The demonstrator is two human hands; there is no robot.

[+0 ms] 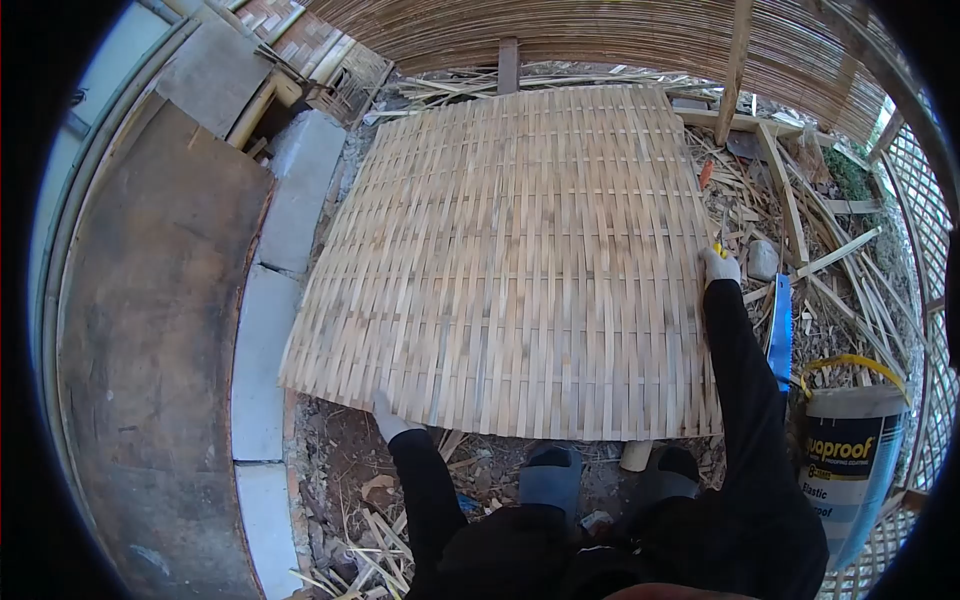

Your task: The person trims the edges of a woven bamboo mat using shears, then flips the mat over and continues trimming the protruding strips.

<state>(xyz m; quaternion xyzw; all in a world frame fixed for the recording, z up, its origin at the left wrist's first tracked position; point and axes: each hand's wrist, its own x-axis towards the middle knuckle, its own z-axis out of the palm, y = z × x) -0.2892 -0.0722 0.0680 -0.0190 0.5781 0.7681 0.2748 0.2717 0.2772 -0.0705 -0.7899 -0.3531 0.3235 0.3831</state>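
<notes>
A large woven bamboo panel (510,260) lies in front of me, its near edge just beyond my feet. My left hand (390,418), in a pale glove, is at the panel's near edge, left of centre, with its fingers against or under the rim; how far they close is hard to see. At the panel's right edge, my right hand (721,265), also gloved, is closed around a small yellow tool (719,249). Most of that tool is hidden by the hand.
A blue saw (780,330) and a labelled bucket (850,450) are on the right. Bamboo offcuts (860,290) and a stone (763,260) litter the ground there. Concrete blocks (262,365) and a brown board (150,340) line the left. A wooden post (735,70) stands behind.
</notes>
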